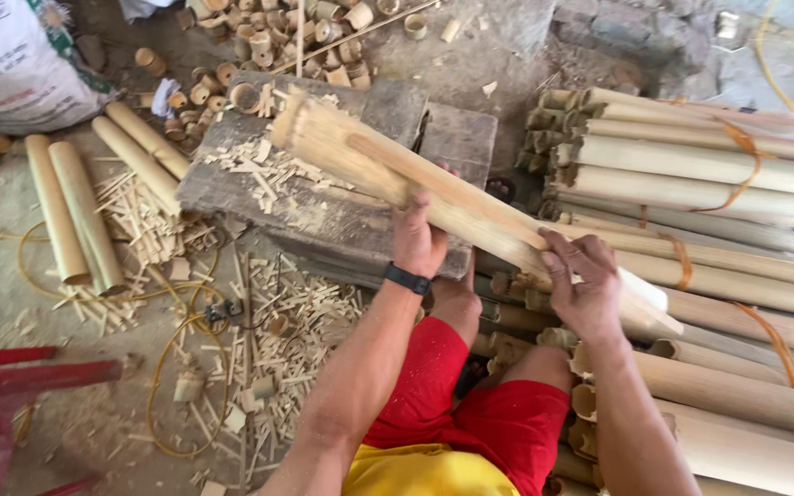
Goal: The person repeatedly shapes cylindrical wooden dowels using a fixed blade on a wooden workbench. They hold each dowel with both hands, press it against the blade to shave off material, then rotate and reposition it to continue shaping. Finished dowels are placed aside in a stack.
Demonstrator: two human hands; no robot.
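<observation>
Hands: left hand (418, 241), right hand (583, 287) both grasping bamboo bundle (434, 188) | far end over wooden block (342, 216)

My left hand (418, 241) is covering part of the split pale bamboo stick bundle (397, 170), so my fingers underneath are staying out of sight. My right hand (583, 287) is hiding the bundle's near end. The picture's right edge is cutting off the long tied bamboo poles (691, 165). The white printed sack (11, 55) is running past the top-left corner.
</observation>
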